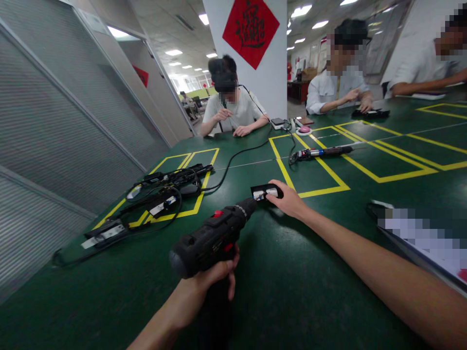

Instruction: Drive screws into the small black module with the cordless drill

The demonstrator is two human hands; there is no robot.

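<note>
My left hand (215, 277) is wrapped round the grip of a black power screwdriver (211, 238) with a red switch. Its tip points at a small black part with white labels (266, 192) lying on the green table (299, 291). My right hand (290, 199) reaches across and pinches that small black part, holding it down on the table.
A pile of black parts and cables (160, 194) lies at the left on yellow floor-tape marks. A black tool with a cable (321, 153) lies further back. Three people sit at the far side. A blurred flat object (419, 233) lies at the right.
</note>
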